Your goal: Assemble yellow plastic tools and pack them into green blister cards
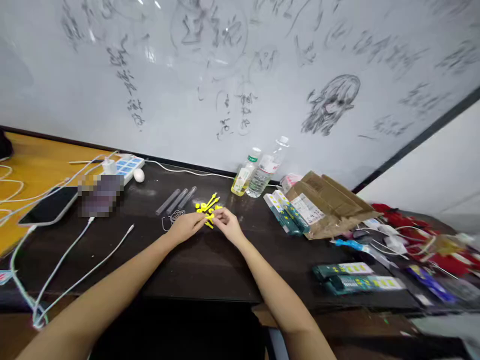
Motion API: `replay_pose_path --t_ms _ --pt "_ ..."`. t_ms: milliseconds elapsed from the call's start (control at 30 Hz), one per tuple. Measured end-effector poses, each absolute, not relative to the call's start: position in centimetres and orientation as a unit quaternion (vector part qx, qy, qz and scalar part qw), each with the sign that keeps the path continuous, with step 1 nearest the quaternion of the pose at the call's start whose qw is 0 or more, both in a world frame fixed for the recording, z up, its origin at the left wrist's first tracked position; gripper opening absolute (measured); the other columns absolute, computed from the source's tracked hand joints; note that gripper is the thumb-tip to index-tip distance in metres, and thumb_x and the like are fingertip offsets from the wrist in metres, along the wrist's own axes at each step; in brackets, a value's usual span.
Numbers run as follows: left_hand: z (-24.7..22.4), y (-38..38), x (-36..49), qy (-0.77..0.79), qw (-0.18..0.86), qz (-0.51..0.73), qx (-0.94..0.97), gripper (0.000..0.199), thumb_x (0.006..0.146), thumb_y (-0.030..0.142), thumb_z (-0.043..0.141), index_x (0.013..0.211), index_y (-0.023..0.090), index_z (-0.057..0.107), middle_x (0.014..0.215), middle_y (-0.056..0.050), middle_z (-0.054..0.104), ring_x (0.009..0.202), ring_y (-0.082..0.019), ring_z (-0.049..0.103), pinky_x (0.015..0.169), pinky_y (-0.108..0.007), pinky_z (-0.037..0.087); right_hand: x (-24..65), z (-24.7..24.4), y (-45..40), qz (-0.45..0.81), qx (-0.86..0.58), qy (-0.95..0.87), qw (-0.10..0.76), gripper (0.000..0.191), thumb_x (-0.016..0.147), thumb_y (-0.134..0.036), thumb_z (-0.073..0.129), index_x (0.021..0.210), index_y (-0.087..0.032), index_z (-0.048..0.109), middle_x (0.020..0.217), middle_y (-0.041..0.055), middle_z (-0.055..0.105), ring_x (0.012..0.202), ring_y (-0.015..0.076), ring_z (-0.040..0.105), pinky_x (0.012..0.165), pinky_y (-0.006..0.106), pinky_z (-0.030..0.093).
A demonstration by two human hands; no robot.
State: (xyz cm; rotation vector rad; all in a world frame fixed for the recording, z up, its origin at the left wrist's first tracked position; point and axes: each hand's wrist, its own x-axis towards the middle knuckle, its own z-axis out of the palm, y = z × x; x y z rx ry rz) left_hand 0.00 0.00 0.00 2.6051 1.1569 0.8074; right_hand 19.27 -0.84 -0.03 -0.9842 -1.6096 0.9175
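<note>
Both hands meet over the dark table at a small yellow piece [210,218]. My left hand [187,226] pinches its left side, and my right hand [227,223] has its fingertips closed on the right side. Just behind the hands lie several yellow parts [203,205], some round and some rod-shaped. Three clear tubes [176,200] rest side by side to the left of them. A coil of thin cord [177,215] sits beside my left hand. The exact shape of the held piece is too small to tell.
Two bottles [243,175] stand by the whiteboard. To the right are green boxes [283,214], a brown paper package [324,205] and more green boxes [360,282]. Phones [50,206], white cables [93,270] and a power strip [129,166] occupy the left.
</note>
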Motion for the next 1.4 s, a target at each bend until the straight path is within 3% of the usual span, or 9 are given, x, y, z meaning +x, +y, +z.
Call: replay_pose_path --t_ms 233,433,733,1000,1267,1400 --pt "-0.3 0.0 0.0 0.375 0.069 0.257 0.888 0.034 0.096 0.036 0.035 0.099 0.021 0.065 0.099 -0.004 0.071 0.089 -0.017 0.066 0.073 -0.024 0.045 19.2 -0.6 -0.9 0.415 -0.391 -0.675 0.467 0.028 0.076 -0.043 0.064 0.086 -0.020 0.054 0.070 -0.0017 0.059 0.063 0.0115 0.057 0.062 0.025 0.048" --pt "-0.3 -0.3 0.4 0.361 0.052 0.248 0.897 0.030 0.095 0.030 0.036 0.094 0.020 0.064 0.095 -0.004 0.071 0.084 -0.016 0.065 0.070 -0.022 0.045 18.6 -0.6 -1.4 0.464 -0.378 -0.666 0.445 0.030 0.083 -0.048 0.055 0.080 -0.021 0.044 0.053 -0.0076 0.051 0.044 0.0078 0.046 0.046 0.021 0.040" --pt "-0.5 0.4 0.2 0.349 0.133 0.309 0.874 0.034 0.095 0.037 0.035 0.088 0.020 0.063 0.084 -0.005 0.068 0.076 -0.018 0.062 0.069 -0.025 0.042 19.1 0.3 -1.5 0.455 -0.378 -0.646 0.483 0.028 0.085 -0.046 0.050 0.093 -0.019 0.051 0.058 -0.0067 0.051 0.045 0.0069 0.045 0.045 0.019 0.040" --pt "-0.2 0.3 0.0 0.337 0.192 0.308 0.869 0.035 0.095 0.037 0.033 0.087 0.018 0.062 0.084 -0.004 0.067 0.077 -0.017 0.061 0.071 -0.026 0.041 18.9 0.1 -1.5 0.443 -0.386 -0.642 0.492 0.025 0.080 -0.044 0.057 0.084 -0.020 0.050 0.057 -0.0068 0.051 0.045 0.0069 0.044 0.046 0.020 0.040" --pt "0.7 -0.6 0.1 0.343 0.256 0.313 0.848 0.045 0.092 0.042 0.039 0.132 0.024 0.043 0.103 -0.003 0.068 0.085 -0.018 0.065 0.081 -0.028 0.044 18.9 -0.1 -1.6 0.440 -0.393 -0.652 0.477 0.027 0.082 -0.046 0.055 0.083 -0.020 0.050 0.057 -0.0062 0.050 0.046 0.0071 0.045 0.046 0.020 0.040" --pt "0.7 -0.4 0.3 0.327 0.261 0.323 0.849 0.032 0.092 0.040 0.038 0.111 0.023 0.058 0.105 -0.003 0.067 0.091 -0.018 0.063 0.083 -0.026 0.043 18.8 -0.2 -1.6 0.438 -0.398 -0.652 0.473 0.027 0.083 -0.047 0.053 0.081 -0.020 0.047 0.058 -0.0062 0.050 0.046 0.0070 0.044 0.046 0.019 0.039"
